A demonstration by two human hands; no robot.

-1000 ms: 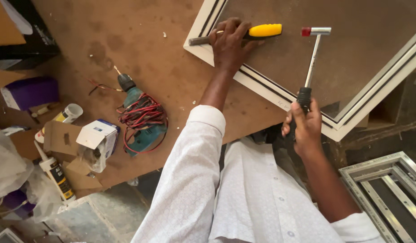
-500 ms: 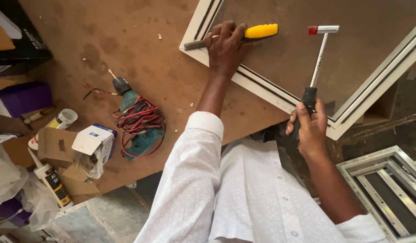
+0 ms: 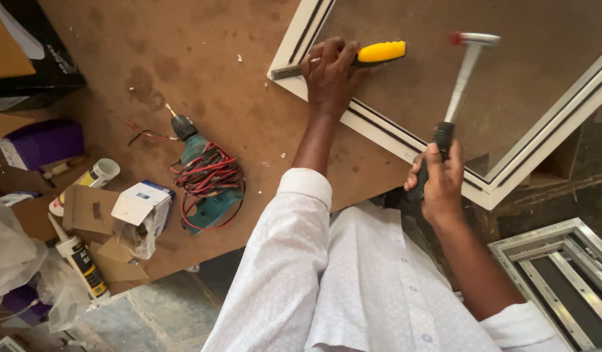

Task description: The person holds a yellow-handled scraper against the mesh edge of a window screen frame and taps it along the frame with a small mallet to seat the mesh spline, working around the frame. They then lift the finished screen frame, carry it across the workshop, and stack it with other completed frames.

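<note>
White aluminium frame [image 3: 386, 133] is running off the top and right edges, so we're only seeing its near corner and two rails; a brown panel is filling the inside. Hammer [image 3: 458, 81] head is smeared by motion blur, red at one tip, face detail unreadable. We're gripping its black handle end in our right hand [image 3: 438, 182], fingers clenched fully round it, shaft angled up and away over the panel, head clear of the surface. The grip's lower end is hidden inside the fist.

Our left hand [image 3: 328, 73] is pressing down on a chisel [image 3: 353, 57] with a yellow handle; fingers are draped over its middle and closed on it, so the joint between metal shank and handle is covered. Yellow end is poking out to the right of the fingers, grey blade tip sticking out to the left, lying right on the frame's corner rail. Chisel is lying roughly flat along the rail.

Brown workbench board [image 3: 184, 52] is carrying a teal drill [image 3: 203, 176] wrapped in red cable, well left of our left arm. Small cardboard boxes [image 3: 128, 212] and sealant tubes [image 3: 79, 261] are sitting near the left edge, partly buried under plastic bags. Another metal frame [image 3: 555, 280] is lying lower right, cropped by the edge.
</note>
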